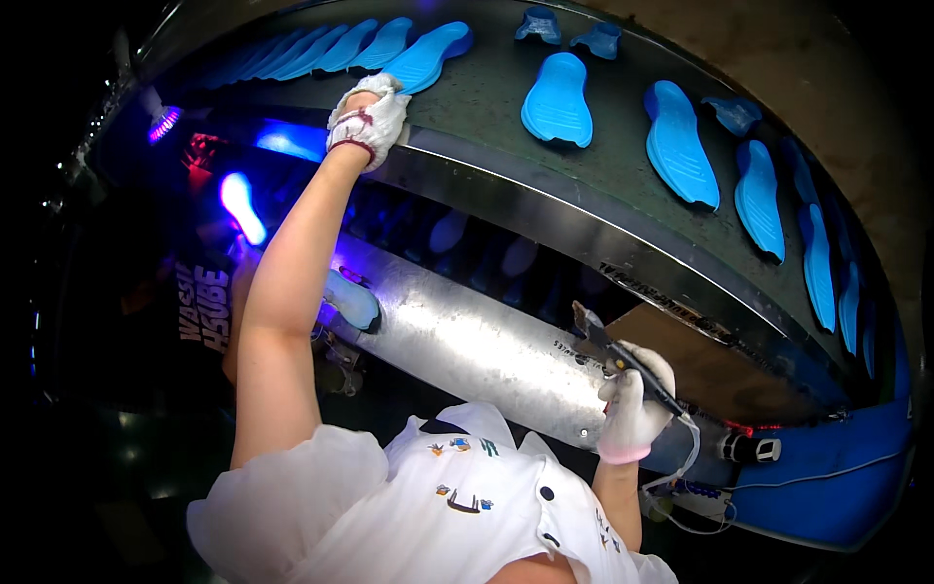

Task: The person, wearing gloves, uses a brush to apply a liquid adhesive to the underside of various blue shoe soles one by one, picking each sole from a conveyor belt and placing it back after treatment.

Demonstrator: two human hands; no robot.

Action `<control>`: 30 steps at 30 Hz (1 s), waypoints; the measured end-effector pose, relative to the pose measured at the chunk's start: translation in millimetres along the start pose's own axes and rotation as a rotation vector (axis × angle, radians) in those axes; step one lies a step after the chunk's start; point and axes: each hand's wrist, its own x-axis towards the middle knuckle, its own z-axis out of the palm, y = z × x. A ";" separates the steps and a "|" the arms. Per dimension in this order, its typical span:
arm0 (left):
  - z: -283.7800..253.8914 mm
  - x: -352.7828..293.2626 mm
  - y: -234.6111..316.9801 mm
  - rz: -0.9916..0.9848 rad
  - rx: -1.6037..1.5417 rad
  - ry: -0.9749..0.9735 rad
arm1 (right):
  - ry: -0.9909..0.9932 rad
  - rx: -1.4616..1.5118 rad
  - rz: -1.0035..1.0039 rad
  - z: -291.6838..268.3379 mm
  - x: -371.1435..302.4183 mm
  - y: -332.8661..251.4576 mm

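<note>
My left hand, in a white knit glove, reaches up to the conveyor belt. Its fingers close on the near end of a blue shoe sole; the fingertips are partly hidden. My right hand, gloved in white with a pink cuff, is wrapped around a dark-handled brush with a thin tube trailing from its lower end. The bristle end points up and left, over the metal shelf. Below my left forearm, a pale blue sole rests at the shelf's left end.
The dark conveyor belt curves across the top, carrying several blue soles and small blue pieces. Its metal edge stands above the metal shelf. At left, a person in black is near a brightly lit sole.
</note>
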 end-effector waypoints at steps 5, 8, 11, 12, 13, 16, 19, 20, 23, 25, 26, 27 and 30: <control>-6.9 -14.8 14.0 0.020 0.017 -0.055 | 0.049 0.108 -0.011 3.4 4.7 5.4; 3.0 0.9 -25.2 0.259 0.130 0.145 | 0.052 0.115 0.040 5.4 3.0 6.7; -2.1 0.3 -19.8 0.432 0.215 0.215 | 0.057 0.112 0.077 3.4 0.1 9.0; 7.1 9.3 -24.2 0.578 0.043 0.258 | 0.079 0.112 0.062 4.2 -2.1 9.3; 9.6 12.9 -21.6 0.722 -0.132 0.299 | 0.101 0.113 0.047 4.2 -4.1 9.4; 1.6 -17.4 27.2 0.341 -0.599 0.004 | 0.142 0.077 0.051 -8.8 -4.0 11.6; -1.5 -8.1 33.8 0.431 -0.615 -0.028 | 0.147 0.030 0.061 -17.9 -7.4 17.5; -2.0 -1.4 46.3 0.427 -0.560 -0.058 | 0.189 0.022 0.070 -14.1 -7.3 17.1; 10.7 16.7 70.4 0.379 -0.453 -0.061 | 0.146 0.014 0.069 -8.0 -7.7 13.8; 30.0 31.9 64.0 0.306 -0.541 -0.083 | 0.102 0.010 0.019 -8.4 -8.9 11.4; 33.1 30.8 68.4 0.272 -0.497 -0.069 | 0.120 0.019 -0.017 -6.7 -9.5 9.9; 32.7 28.4 65.3 0.281 -0.470 -0.050 | 0.135 0.029 -0.054 -5.1 -9.5 9.1; 7.3 -1.3 56.7 0.172 -0.432 -0.058 | 0.254 0.057 -0.047 -11.1 -0.1 17.9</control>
